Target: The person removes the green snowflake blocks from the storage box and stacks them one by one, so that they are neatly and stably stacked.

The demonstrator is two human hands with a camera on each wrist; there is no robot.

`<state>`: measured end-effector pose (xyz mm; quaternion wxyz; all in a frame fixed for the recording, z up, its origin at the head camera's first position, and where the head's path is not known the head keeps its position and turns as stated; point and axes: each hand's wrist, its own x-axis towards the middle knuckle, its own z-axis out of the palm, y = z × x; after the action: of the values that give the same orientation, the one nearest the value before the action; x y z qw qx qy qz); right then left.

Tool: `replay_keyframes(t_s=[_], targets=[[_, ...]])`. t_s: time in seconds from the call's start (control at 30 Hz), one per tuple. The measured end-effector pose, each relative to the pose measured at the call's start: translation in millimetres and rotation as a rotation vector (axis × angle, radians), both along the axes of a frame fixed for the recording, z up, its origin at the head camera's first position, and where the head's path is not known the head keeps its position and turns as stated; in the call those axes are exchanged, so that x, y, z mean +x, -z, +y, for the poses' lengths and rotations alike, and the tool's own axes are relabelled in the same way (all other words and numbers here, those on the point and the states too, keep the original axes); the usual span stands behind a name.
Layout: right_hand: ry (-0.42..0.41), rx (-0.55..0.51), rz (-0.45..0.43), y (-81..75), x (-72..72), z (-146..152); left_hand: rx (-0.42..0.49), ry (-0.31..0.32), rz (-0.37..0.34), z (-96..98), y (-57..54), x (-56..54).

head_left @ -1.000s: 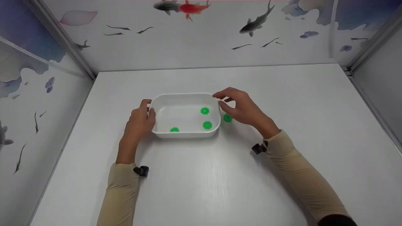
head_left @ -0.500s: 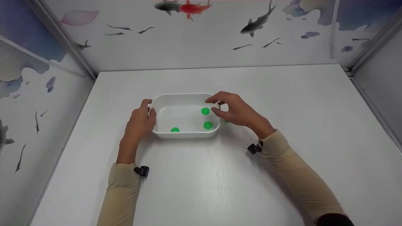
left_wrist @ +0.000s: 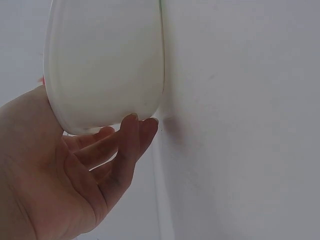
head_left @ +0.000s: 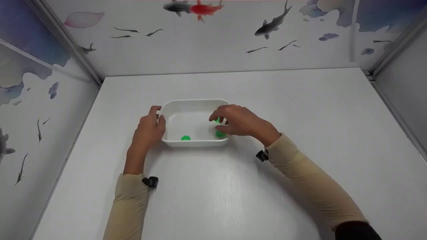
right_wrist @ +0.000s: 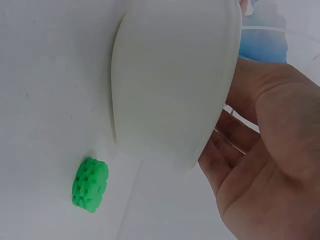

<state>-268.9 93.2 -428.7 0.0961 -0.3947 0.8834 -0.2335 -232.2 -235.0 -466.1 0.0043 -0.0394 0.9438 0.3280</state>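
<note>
1. Reaching over the right edge of the white tray (head_left: pixel 191 121) with the right hand (head_left: pixel 241 120), thumb spread from fingers, visibly pinching nothing.
2. Gripping the tray's left edge with the left hand (head_left: pixel 149 130).
3. Showing the near-right green piece (head_left: pixel 220 134) just beneath the right thumb, the far-right green piece (head_left: pixel 217 120) partly behind the fingers.
4. Counting one tray, lengthwise along the tabletop (head_left: pixel 200 200)'s far edge; four green pieces, including the near-edge green piece (head_left: pixel 185 137) inside and the outer green piece (right_wrist: pixel 90 185) outside.
</note>
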Motion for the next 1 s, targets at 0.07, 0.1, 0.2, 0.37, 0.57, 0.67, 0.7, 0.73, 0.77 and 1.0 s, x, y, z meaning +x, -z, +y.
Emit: replay_keyframes(t_s=[0.07,0.1,0.2,0.37,0.57,0.67,0.7,0.73,0.77,1.0], targets=[[0.004,0.056,0.012,-0.1,1.6,-4.0,0.005,0.001,0.001,-0.4,0.5,-0.1],[0.007,0.089,0.021,-0.4,2.5,-6.3,0.005,0.000,-0.001,-0.3,0.5,-0.1],[0.022,0.187,0.042,-2.4,4.9,-13.7,0.003,-0.001,-0.001,0.3,0.2,0.0],[0.038,0.302,0.068,-2.9,7.7,-23.7,-0.009,0.002,-0.003,2.0,-1.1,0.8],[0.085,0.359,0.064,-4.1,10.4,-29.8,-0.009,0.010,-0.002,3.4,-2.7,0.9],[0.109,0.381,0.058,-5.3,10.4,-31.9,-0.003,0.011,-0.004,3.5,-3.3,0.5],[0.114,0.390,0.053,-5.6,10.4,-32.5,0.000,0.010,-0.005,3.5,-3.5,0.3],[0.120,0.398,0.048,-5.9,10.2,-33.2,0.001,0.010,-0.005,3.5,-3.6,0.4],[0.124,0.404,0.045,-6.1,10.1,-33.9,0.001,0.010,-0.006,3.3,-3.6,0.4],[0.110,0.455,0.090,-6.7,9.4,-39.3,0.007,0.015,0.000,0.3,-3.1,2.0]])
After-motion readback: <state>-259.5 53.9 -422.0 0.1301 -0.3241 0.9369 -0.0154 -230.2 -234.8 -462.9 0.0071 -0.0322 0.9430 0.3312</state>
